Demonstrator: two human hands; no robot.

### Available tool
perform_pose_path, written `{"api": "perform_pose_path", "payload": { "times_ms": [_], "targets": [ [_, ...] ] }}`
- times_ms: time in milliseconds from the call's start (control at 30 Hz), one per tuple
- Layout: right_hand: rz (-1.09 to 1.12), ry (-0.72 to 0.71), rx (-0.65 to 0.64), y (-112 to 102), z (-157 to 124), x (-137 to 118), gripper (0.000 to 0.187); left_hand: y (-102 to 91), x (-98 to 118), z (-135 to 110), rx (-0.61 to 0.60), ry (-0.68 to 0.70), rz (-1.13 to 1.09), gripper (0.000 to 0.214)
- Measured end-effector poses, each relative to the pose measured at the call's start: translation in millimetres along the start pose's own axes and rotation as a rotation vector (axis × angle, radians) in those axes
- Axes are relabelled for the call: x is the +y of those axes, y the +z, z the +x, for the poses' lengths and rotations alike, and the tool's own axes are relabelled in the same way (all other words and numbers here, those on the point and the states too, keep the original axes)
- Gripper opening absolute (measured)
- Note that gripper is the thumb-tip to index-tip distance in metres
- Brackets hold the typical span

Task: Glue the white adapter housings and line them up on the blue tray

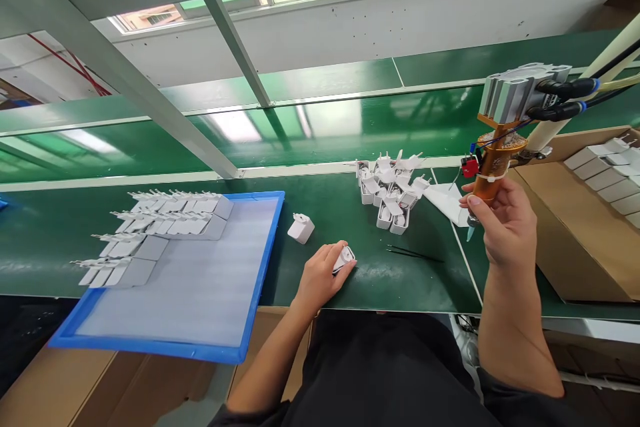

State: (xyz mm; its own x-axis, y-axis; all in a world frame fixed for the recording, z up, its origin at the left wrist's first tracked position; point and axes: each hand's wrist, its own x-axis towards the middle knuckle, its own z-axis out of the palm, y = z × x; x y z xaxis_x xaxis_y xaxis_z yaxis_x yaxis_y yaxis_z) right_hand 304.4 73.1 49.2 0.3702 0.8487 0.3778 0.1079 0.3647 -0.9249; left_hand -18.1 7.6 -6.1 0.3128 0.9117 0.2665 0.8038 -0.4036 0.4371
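My left hand is closed around a white charger housing on the bench, its open face turned up. Near that hand stands another white charger with plug pins. My right hand is wrapped around the lower part of a copper-coloured nozzle tool, which has a grey finned block on top and black hoses. Its narrow, bluish tip points down toward the bench, apart from the chargers. Between my hands lies a pair of thin black tweezers.
A blue-rimmed tray at the left bears rows of white chargers. Several open charger housings are piled at centre back, beside a white sheet. At the right, a cardboard box holds more chargers. Grey frame bars cross overhead.
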Motion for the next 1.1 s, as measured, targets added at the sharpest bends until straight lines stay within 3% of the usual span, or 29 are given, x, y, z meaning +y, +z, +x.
{"api": "perform_pose_path", "payload": {
  "times_ms": [133,233,500,633,767,900,1000,1100],
  "targets": [
    [-0.013,0.003,0.013,-2,-3,-1,0.048,-0.7,6,0,-0.124,-0.062,0.189,0.043],
    [-0.014,-0.001,0.011,-4,-4,-1,0.046,-3.4,9,-1,-0.140,-0.042,0.230,0.044],
    [-0.018,0.021,-0.037,-8,-6,1,0.043,-9.4,-18,17,0.334,-0.250,0.341,0.034],
    [0.007,0.033,-0.054,-9,-8,3,0.044,-19.0,-32,28,0.447,-0.283,0.316,0.041],
    [-0.013,0.016,-0.072,-12,-9,4,0.046,-19.6,-27,40,0.527,-0.282,0.276,0.052],
    [-0.010,0.010,-0.083,-14,-10,4,0.044,1.0,-17,81,0.317,-0.085,0.037,0.057],
    [-0.004,0.017,-0.092,-15,-10,6,0.045,21.2,-14,124,0.120,-0.142,-0.153,0.073],
    [-0.003,0.022,-0.109,-16,-11,7,0.046,33.3,-14,158,-0.003,-0.227,-0.220,0.086]
  ]
}}
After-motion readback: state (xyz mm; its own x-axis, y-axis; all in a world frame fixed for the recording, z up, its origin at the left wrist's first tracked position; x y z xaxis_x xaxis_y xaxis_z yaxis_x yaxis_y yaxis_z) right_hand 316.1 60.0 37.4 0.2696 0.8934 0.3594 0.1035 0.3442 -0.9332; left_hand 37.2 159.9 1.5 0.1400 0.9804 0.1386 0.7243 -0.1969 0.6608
